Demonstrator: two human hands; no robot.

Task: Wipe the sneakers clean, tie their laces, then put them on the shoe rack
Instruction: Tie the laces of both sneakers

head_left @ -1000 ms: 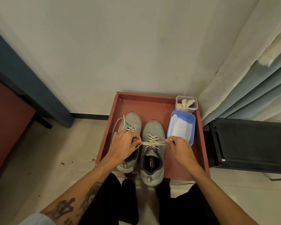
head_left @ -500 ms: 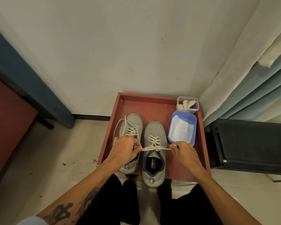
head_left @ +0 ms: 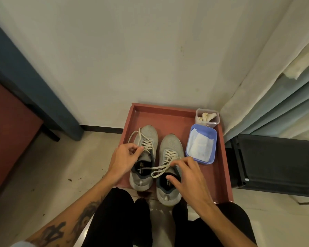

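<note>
Two grey sneakers stand side by side on a red tray (head_left: 165, 107) on the floor. The left sneaker (head_left: 149, 134) has loose, untied laces. Across the right sneaker (head_left: 171, 142) a slack lace (head_left: 156, 168) lies with a loop at its near end. My right hand (head_left: 185, 177) pinches this lace just below the eyelets, over the shoe's opening. My left hand (head_left: 122, 160) hovers over the left sneaker beside its laces, fingers loosely curled, with nothing visible in it.
A blue tub (head_left: 213, 139) with white wipes and a clear box (head_left: 198, 120) of crumpled tissue sit at the tray's right. A black rack (head_left: 275, 161) stands to the right, a curtain (head_left: 284, 107) behind it. A red-brown cabinet (head_left: 7, 125) is at left. Dirt specks (head_left: 70, 179) dot the floor.
The lace was pulled taut between both hands; now it is slack. My left hand has let go and moved up-left. My right hand has moved inward over the right sneaker.
</note>
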